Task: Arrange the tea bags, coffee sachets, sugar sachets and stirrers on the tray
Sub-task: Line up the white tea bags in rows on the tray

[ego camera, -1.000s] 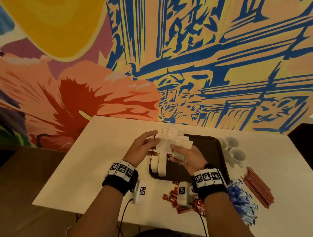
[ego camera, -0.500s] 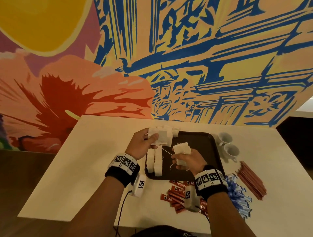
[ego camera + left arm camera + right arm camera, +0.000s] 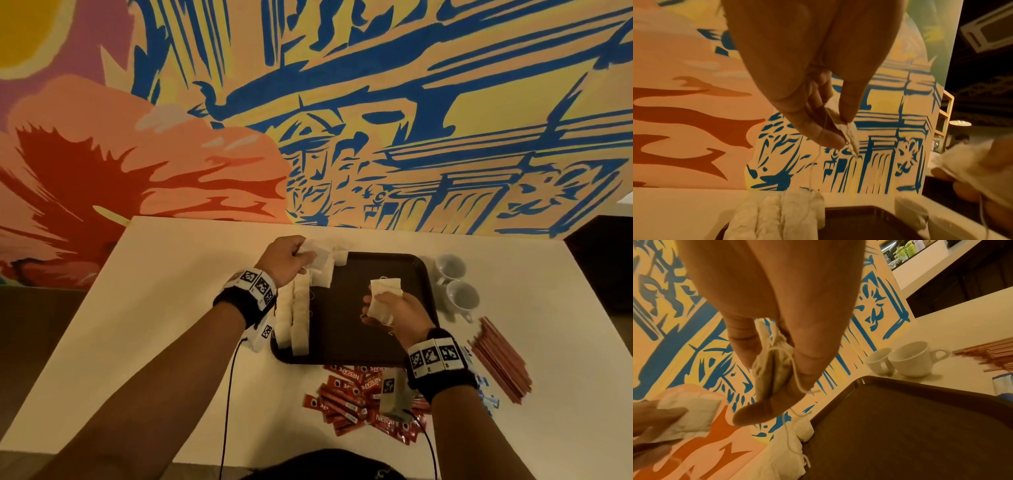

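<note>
A dark brown tray (image 3: 346, 329) lies on the white table. Along its left edge runs a row of white tea bags (image 3: 297, 318), with more at its far left corner (image 3: 325, 274). My left hand (image 3: 286, 260) pinches one tea bag (image 3: 846, 128) between thumb and fingers above that corner. Over the tray's right half, my right hand (image 3: 390, 310) grips a small bunch of tea bags (image 3: 384, 294), strings dangling (image 3: 789, 434). Red coffee sachets (image 3: 352, 394) lie in a heap before the tray. Blue sugar sachets (image 3: 486, 387) and reddish stirrers (image 3: 500, 359) lie at the right.
Two white cups (image 3: 457, 282) stand just right of the tray's far corner. A painted mural wall (image 3: 308, 120) rises behind the table's far edge. Bare table surface (image 3: 154, 308) stretches to the left of the tray.
The hands have drawn apart: the left went to the tray's far left corner with one tea bag, the right came back toward me over the tray's right half with its bunch.
</note>
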Demonstrator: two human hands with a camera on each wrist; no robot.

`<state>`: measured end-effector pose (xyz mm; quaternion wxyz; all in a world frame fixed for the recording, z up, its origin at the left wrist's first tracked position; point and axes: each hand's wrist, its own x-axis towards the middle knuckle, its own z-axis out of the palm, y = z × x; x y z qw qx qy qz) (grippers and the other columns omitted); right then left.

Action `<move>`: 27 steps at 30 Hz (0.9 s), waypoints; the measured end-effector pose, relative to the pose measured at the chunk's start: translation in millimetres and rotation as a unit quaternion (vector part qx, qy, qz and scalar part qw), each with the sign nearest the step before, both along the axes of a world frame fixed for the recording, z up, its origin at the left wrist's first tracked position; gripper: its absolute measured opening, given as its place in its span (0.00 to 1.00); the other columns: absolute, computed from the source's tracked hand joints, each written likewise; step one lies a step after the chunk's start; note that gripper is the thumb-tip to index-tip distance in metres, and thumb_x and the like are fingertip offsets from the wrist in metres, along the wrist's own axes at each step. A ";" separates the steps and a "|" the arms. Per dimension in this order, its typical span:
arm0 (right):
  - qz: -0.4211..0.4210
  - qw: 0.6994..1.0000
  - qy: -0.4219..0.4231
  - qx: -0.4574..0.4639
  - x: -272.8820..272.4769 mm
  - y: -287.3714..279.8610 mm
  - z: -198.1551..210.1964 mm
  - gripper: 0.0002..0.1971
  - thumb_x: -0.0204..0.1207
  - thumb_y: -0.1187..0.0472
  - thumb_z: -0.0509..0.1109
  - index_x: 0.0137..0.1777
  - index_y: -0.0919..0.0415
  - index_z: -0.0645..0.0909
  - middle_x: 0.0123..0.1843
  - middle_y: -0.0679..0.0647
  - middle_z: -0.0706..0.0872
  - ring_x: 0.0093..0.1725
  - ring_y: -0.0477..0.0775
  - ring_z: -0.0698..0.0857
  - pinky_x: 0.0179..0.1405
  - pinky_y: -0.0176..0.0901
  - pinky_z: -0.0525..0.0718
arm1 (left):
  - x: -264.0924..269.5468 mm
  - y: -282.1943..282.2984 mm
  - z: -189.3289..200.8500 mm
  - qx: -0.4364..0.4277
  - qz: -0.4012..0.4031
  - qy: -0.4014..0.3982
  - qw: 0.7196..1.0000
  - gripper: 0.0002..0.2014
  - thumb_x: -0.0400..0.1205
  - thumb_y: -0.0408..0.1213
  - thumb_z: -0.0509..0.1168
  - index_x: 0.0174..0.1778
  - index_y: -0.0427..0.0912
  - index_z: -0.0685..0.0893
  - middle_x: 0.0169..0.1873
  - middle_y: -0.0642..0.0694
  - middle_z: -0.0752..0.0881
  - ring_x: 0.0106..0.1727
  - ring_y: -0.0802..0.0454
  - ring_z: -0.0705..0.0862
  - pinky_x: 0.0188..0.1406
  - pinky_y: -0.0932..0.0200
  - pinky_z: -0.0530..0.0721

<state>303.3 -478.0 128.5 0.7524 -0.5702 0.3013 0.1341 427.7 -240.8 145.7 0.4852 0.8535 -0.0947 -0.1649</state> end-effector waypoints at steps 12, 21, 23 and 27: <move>0.056 0.997 0.054 0.007 57.3 -18.6 -20.9 0.08 0.88 0.63 0.63 0.62 0.61 0.81 0.57 0.63 0.89 0.55 0.61 0.89 0.54 0.56 0.91 | 49.7 -48.3 -93.4 0.301 -0.157 0.032 0.940 0.15 0.85 0.45 0.65 0.67 0.52 0.85 0.66 0.47 0.85 0.67 0.43 0.82 0.62 0.54 0.78; 0.071 0.995 0.062 0.017 75.9 -30.7 -44.1 0.11 0.89 0.61 0.63 0.65 0.60 0.83 0.59 0.64 0.89 0.57 0.61 0.88 0.52 0.55 0.90 | 71.7 -54.1 -123.4 0.389 -0.198 0.011 0.900 0.18 0.86 0.44 0.64 0.73 0.57 0.82 0.69 0.42 0.83 0.67 0.40 0.82 0.65 0.51 0.81; 0.067 0.995 0.067 0.023 78.1 -31.0 -48.4 0.12 0.88 0.61 0.63 0.67 0.61 0.82 0.58 0.64 0.89 0.57 0.61 0.88 0.51 0.55 0.90 | 75.4 -54.5 -125.5 0.402 -0.201 -0.008 0.893 0.18 0.87 0.44 0.63 0.74 0.57 0.81 0.69 0.41 0.82 0.67 0.39 0.82 0.65 0.51 0.80; 0.065 0.994 0.077 0.036 80.4 -28.0 -52.4 0.11 0.88 0.60 0.64 0.66 0.60 0.82 0.57 0.62 0.90 0.56 0.61 0.89 0.47 0.52 0.89 | 81.0 -55.1 -125.3 0.408 -0.199 -0.039 0.890 0.17 0.87 0.39 0.62 0.72 0.54 0.80 0.67 0.42 0.81 0.70 0.40 0.78 0.67 0.48 0.77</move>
